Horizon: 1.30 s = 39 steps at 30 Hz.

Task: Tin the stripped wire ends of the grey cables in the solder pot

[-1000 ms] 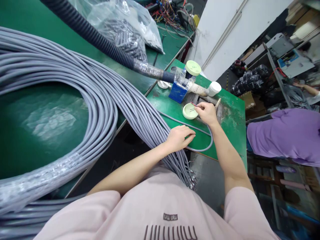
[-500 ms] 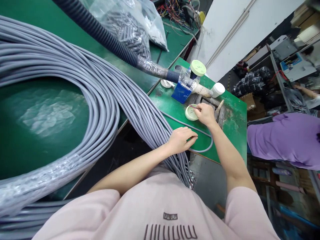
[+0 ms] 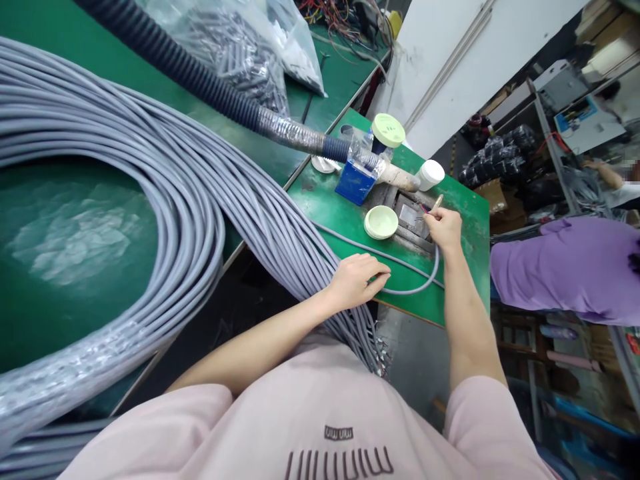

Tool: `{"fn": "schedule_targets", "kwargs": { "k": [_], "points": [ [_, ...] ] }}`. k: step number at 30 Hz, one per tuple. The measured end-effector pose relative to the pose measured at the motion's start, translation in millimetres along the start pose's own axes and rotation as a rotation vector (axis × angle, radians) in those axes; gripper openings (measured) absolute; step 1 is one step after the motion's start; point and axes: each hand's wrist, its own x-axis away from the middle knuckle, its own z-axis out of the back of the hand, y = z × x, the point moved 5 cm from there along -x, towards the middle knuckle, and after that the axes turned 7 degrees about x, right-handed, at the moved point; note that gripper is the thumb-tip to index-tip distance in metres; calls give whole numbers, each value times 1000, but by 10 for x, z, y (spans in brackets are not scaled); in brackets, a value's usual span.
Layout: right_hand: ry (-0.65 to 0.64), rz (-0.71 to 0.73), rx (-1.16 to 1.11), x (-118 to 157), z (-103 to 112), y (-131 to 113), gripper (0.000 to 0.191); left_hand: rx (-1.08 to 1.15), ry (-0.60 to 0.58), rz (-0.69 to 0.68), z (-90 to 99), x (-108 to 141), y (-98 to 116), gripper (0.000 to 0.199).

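Note:
My right hand [image 3: 445, 229] pinches the end of a grey cable [image 3: 413, 291], whose thin stripped wires [image 3: 424, 212] point left from the fingertips. They are over a small square metal pot with a shiny top [image 3: 411, 217], possibly a solder pot; whether they touch it I cannot tell. A pale green round dish [image 3: 381, 222] sits just left of the pot. My left hand [image 3: 359, 279] lies over a thick bundle of grey cables [image 3: 300, 247], its fingers bent and close to the thumb. The cable loop runs toward this hand's thumb side; what is inside the fingers is hidden.
A ribbed dark hose [image 3: 215, 73] ends above the pot beside a blue box [image 3: 355, 181]. Behind stand a green-lidded jar [image 3: 389, 130] and a white tub [image 3: 431, 175]. A clear bag of grey pieces [image 3: 240, 57] lies on the far table. A person in purple [image 3: 565, 267] is at right.
My right hand has moved right with the cable end, from the pale green dish to over the metal pot. My left hand stays in much the same place.

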Motion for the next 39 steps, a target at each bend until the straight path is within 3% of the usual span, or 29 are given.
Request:
{"fn": "schedule_targets", "kwargs": {
  "k": [4,14,39],
  "points": [
    [-40,-79,69,-29,-161,162,26,-28,21,-15,15,-8,26,19],
    [-77,-108,103,-92,-315,214,25,-42,33,-28,20,-7,33,20],
    [-103,-103,133,-112,-341,167,25,-53,40,-35,19,-10,40,18]
  ]
}}
